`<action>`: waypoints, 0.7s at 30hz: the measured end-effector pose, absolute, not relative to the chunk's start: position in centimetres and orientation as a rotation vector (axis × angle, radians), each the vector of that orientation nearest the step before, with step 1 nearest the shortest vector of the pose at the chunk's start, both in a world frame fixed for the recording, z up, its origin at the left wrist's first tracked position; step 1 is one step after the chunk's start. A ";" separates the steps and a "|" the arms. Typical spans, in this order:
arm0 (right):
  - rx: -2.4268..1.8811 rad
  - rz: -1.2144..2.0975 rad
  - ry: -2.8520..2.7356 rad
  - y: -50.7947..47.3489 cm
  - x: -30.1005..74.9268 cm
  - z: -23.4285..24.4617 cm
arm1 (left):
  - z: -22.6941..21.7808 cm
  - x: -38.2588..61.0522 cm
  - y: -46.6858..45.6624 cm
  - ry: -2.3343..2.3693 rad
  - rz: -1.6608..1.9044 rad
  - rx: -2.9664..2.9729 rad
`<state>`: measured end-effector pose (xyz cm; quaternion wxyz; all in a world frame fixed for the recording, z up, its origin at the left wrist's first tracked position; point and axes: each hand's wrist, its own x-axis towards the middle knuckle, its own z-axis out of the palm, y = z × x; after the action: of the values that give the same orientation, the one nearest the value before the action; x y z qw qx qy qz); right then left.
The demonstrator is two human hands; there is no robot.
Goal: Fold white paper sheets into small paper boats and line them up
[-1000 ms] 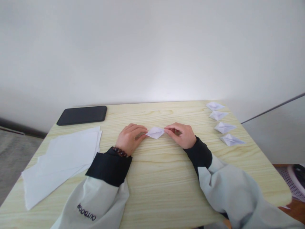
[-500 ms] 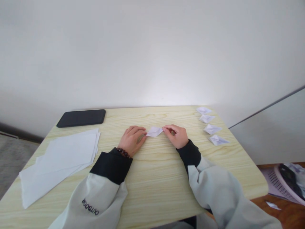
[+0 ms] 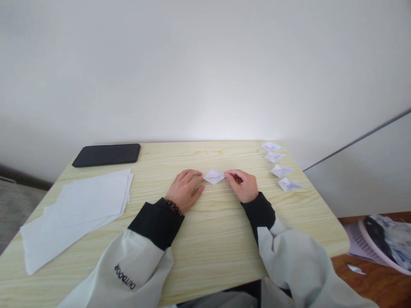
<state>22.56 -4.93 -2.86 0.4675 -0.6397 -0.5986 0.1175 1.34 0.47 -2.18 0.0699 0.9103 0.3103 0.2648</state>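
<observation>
A small diamond-shaped folded paper (image 3: 214,176), white with a crease along its middle, lies low over the table between my hands. My right hand (image 3: 241,185) pinches its right tip between thumb and forefinger, with the other fingers curled in. At its left tip are the fingertips of my left hand (image 3: 186,188), which rests palm down with fingers stretched out and thumb apart. Whether those fingertips press on the paper or only touch its edge, I cannot tell.
Several similar folded papers (image 3: 280,171) form a row along the table's right side. White paper sheets (image 3: 86,201) lie stacked at the left, with a black phone (image 3: 107,155) behind them. On the floor at right stand a filled basket (image 3: 359,239) and a fallen paper piece (image 3: 356,269).
Both hands and the folded paper have shifted slightly right across the table. The paper has turned a little and shows a more even diamond outline. The camera view has shifted slightly.
</observation>
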 end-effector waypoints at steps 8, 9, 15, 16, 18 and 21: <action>-1.658 0.185 -1.462 -9.5 25.5 -2.6 | -2.4 3.7 -1.8 0.772 0.581 2.845; -1.676 0.184 -1.434 -10.5 26.2 -2.7 | -2.4 4.0 -2.1 0.743 0.548 2.858; -1.816 0.208 -1.240 -16.3 31.5 -3.3 | -2.7 4.3 -2.4 0.708 0.531 2.881; -1.844 0.197 -1.209 -16.9 32.5 -3.3 | -2.7 4.3 -2.3 0.709 0.541 2.880; -1.885 0.167 -1.169 -17.8 34.3 -3.3 | -2.8 4.2 -2.3 0.706 0.560 2.873; -1.894 0.124 -1.132 -18.3 36.5 -3.4 | -2.8 4.2 -2.2 0.697 0.570 2.865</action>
<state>36.53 -18.31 -3.36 0.4494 -0.7656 -0.4575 0.0501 4.22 -2.22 -2.80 0.0690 0.9517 0.2316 0.1893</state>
